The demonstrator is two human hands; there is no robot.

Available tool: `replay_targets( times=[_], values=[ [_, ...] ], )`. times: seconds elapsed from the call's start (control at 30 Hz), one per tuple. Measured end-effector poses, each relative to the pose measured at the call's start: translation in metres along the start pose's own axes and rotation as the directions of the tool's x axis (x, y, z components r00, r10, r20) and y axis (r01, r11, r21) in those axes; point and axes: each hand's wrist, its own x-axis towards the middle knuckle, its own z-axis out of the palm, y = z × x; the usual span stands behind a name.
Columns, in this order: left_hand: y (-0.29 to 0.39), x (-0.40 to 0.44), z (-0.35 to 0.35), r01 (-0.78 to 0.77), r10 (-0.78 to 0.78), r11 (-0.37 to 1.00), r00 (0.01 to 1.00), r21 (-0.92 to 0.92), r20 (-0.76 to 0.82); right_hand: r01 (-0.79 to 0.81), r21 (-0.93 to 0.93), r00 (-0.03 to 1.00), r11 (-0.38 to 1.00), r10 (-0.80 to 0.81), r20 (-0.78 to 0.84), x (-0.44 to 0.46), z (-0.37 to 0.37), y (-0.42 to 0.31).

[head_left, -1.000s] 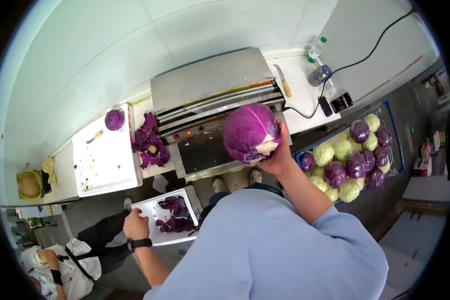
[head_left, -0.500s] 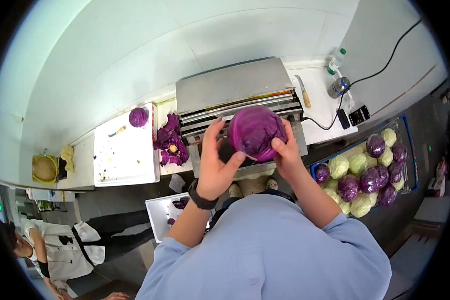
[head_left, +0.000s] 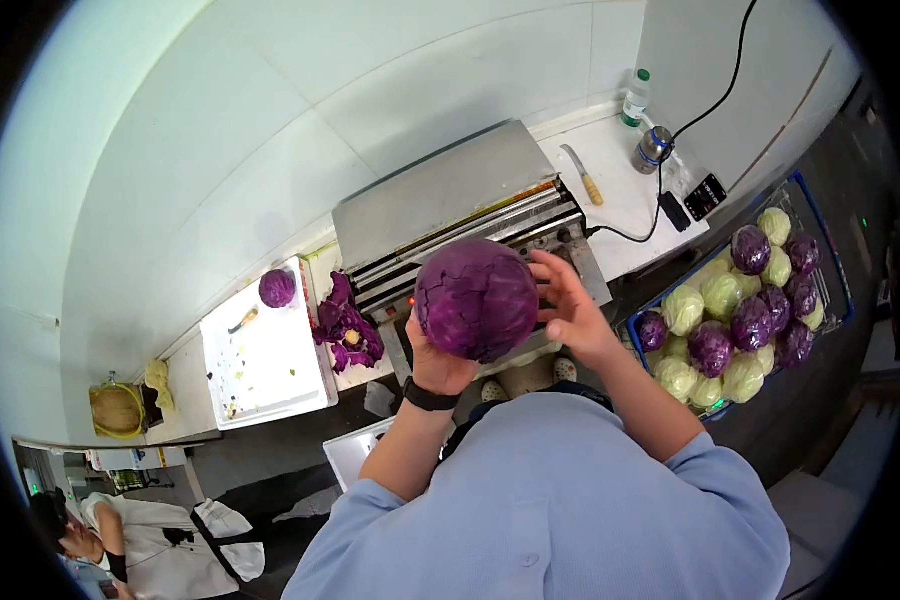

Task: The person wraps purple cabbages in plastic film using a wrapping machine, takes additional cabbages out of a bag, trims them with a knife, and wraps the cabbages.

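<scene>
A large purple cabbage [head_left: 477,300] is held up in front of my body, above the metal wrapping machine [head_left: 440,195]. My left hand [head_left: 438,362], with a black band at the wrist, supports it from the lower left; its fingers are partly hidden behind the cabbage. On the right side, my right hand [head_left: 573,312] has its fingers spread and slightly bent, close to the cabbage's edge. Loose purple leaves [head_left: 346,325] lie on the counter left of the machine. Farther left, a smaller purple cabbage [head_left: 277,289] sits in a white tray [head_left: 270,392] with a small knife [head_left: 243,320].
At the right, a blue-edged cart [head_left: 840,290] holds several wrapped purple and green cabbages. A wooden-handled knife [head_left: 582,175], bottle [head_left: 636,98], metal flask [head_left: 652,150] and phone [head_left: 706,197] are on the counter. A white box [head_left: 355,452] stands below; another person [head_left: 170,540] is lower left.
My left hand rose from the white box to the cabbage and now supports it. The cabbage has turned and shifted slightly left. My right hand has loosened and opened beside it.
</scene>
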Motion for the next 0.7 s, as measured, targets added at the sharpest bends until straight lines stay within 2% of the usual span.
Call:
replay_targets(
  times=[0.07,0.1,0.17,0.2,0.23,0.27,0.33,0.37,0.47,0.5,0.6,0.7],
  values=[
    [-0.003,0.000,0.003,0.019,-0.017,0.998,1.000,-0.054,0.026,-0.011,0.002,0.999,1.000,0.011,0.032,0.003,0.009,0.000],
    [-0.004,-0.001,0.006,0.005,-0.005,1.000,1.000,-0.023,-0.013,-0.038,0.058,0.998,0.998,0.035,0.046,0.005,0.013,-0.005],
    [-0.005,-0.004,0.011,-0.023,0.027,0.999,0.995,0.041,-0.092,0.049,-0.101,0.996,0.994,-0.041,0.081,0.007,0.025,-0.007],
    [-0.001,-0.005,0.005,-0.031,0.042,0.977,0.998,0.210,-0.047,0.096,-0.179,0.992,0.979,-0.078,0.103,0.007,0.028,-0.006],
    [0.006,-0.005,-0.005,-0.046,0.050,0.927,0.999,0.372,-0.001,0.070,-0.102,0.995,0.992,-0.062,0.082,0.007,0.029,-0.005],
    [0.012,-0.007,-0.012,-0.067,0.051,0.851,0.998,0.522,0.044,0.133,-0.160,0.990,0.978,-0.125,0.060,0.004,0.030,-0.004],
    [0.026,-0.005,0.021,-0.145,0.178,0.818,0.984,0.556,-0.004,0.249,-0.276,0.968,0.928,-0.245,0.050,0.000,0.025,-0.007],
    [0.032,-0.006,0.032,-0.181,0.242,0.797,0.970,0.576,-0.030,0.390,-0.463,0.916,0.796,-0.386,0.107,0.002,0.023,-0.010],
    [0.019,-0.019,0.026,-0.113,0.125,0.835,0.992,0.539,0.015,0.595,-0.655,0.762,0.465,-0.585,0.278,0.011,0.024,-0.015],
    [0.011,-0.020,0.035,-0.185,0.197,0.793,0.979,0.581,0.044,0.611,-0.646,0.752,0.458,-0.591,0.291,0.010,0.024,-0.014],
    [0.006,-0.021,0.031,-0.278,0.272,0.644,0.954,0.713,0.126,0.719,-0.546,0.654,0.431,-0.685,0.320,0.016,0.017,0.000],
    [0.009,-0.025,0.036,-0.305,0.244,0.625,0.951,0.719,0.192,0.754,-0.535,0.600,0.382,-0.731,0.324,0.016,0.016,0.007]
  ],
)
